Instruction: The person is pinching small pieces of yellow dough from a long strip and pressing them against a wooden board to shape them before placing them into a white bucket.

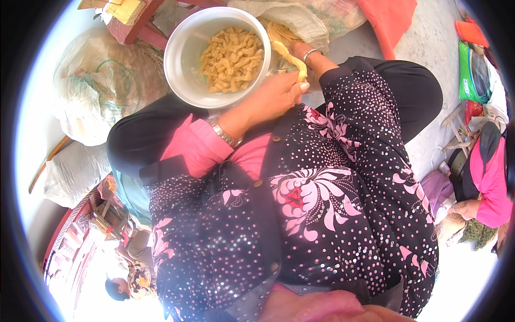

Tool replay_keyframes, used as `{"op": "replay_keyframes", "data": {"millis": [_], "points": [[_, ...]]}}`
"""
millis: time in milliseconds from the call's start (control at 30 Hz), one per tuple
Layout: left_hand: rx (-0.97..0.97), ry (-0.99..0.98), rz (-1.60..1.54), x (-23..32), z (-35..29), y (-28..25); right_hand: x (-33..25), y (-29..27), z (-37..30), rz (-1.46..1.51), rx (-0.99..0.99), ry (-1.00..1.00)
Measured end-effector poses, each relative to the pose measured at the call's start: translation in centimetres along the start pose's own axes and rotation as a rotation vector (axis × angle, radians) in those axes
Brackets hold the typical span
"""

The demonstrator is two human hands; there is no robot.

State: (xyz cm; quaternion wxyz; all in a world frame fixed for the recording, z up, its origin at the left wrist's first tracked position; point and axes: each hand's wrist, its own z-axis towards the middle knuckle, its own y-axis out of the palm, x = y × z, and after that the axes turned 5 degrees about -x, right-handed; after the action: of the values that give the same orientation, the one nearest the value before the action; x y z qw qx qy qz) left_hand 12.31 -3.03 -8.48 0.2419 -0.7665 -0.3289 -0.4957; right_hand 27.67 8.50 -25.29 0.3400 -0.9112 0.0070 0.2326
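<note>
My left hand point(271, 99), with a metal watch at the wrist, is closed on a pale yellow strip point(294, 58) that curves up and to the left from its fingers. I cannot make out what the strip is made of. Beyond it, my right hand point(300, 52), a bangle at its wrist, reaches to the mouth of a woven sack point(314, 32). Long thin yellowish strands point(280, 33) lie there, and the right fingers are mostly hidden. Left of my hands stands a whitish round tub point(179, 70) holding many short tan pieces point(230, 60).
A bulging plastic sack point(102, 80) stands left of the tub, near a red wooden stool point(131, 29). An orange-red sheet point(387, 24) lies at the far right. Another person in a pink sleeve point(491, 182) sits at the right edge; someone else is at the lower left.
</note>
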Motion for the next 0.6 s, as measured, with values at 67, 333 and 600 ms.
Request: {"op": "replay_keyframes", "data": {"millis": [67, 333, 600], "points": [[-0.009, 0.008, -0.009, -0.4, 0.1, 0.5, -0.1, -0.3, -0.1, -0.14, -0.056, 0.015], [0.033, -0.003, 0.276, -2.2, 0.4, 1.0, -4.2, -6.9, -5.8, 0.883, -0.034, 0.097], [0.114, 0.039, 0.27, -2.6, 0.2, 0.1, -6.0, -7.7, -10.3, 0.874, 0.032, -0.077]]}}
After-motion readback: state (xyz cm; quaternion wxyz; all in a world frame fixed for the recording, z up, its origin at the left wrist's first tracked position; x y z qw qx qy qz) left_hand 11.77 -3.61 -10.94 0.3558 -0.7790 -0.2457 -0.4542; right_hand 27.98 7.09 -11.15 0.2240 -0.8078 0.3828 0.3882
